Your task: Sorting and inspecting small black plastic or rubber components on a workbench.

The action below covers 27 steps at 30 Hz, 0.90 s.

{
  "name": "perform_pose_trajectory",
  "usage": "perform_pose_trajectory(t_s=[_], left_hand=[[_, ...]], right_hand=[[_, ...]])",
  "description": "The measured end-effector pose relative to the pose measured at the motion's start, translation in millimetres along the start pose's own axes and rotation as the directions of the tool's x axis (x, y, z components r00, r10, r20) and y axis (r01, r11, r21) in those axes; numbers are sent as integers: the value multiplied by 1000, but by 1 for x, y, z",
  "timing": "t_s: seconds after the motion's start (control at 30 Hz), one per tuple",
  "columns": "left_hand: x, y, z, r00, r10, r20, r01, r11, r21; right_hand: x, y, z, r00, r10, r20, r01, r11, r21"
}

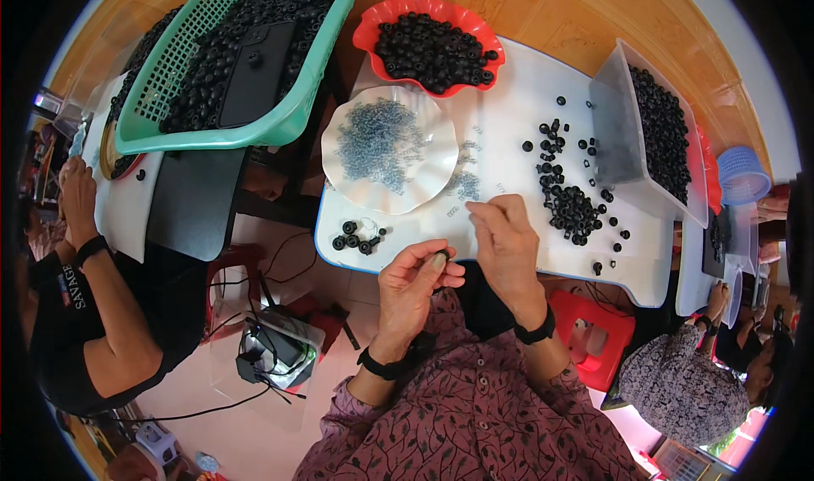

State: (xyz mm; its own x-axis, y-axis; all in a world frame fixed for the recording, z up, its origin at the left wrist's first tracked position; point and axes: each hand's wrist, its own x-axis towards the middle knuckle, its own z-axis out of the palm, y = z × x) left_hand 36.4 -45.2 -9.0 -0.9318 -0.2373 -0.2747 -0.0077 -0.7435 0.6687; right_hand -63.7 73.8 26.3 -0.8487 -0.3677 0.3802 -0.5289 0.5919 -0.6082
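Note:
My left hand (414,284) is closed around a small round black plastic part (442,254), pinched between thumb and fingers just in front of the table edge. To its right, my right hand (509,248) has thumb and forefinger pressed together over the table; whatever may be between the fingertips is too small to make out. Close to those fingertips lie loose silvery coil springs (465,184). A white scalloped plate (441,176) beyond my hands holds a heap of the same springs. Several black parts (352,237) are grouped at the table's front left.
Black parts (572,214) lie scattered at the table's right, beside a clear bin (615,133) full of them. A red scalloped bowl (369,19) and a green basket (314,82) hold more. A red stool (593,332) stands below. Other people sit left and right.

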Motion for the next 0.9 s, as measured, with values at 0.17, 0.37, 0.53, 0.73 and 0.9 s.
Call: perform_pose_trajectory(t_s=[0.17,0.37,0.53,0.73,0.9], left_hand=[[-1,3,-3,1000,-15,-14,14,999,-47],[-3,12,-5,998,-17,55,29,974,-225],[-4,13,-4,988,-25,155,77,937,-340],[-3,9,0,979,-52,195,122,923,-364],[-4,7,14,973,-54,224,134,925,-356]], right_hand=[[6,-3,15,993,-42,106,55,991,-118],[4,2,24,985,-61,161,92,977,-193],[-1,-5,12,997,-24,75,20,999,49],[-24,-11,-16,916,329,230,-402,736,544],[-33,-24,-45,889,338,310,-455,571,683]])
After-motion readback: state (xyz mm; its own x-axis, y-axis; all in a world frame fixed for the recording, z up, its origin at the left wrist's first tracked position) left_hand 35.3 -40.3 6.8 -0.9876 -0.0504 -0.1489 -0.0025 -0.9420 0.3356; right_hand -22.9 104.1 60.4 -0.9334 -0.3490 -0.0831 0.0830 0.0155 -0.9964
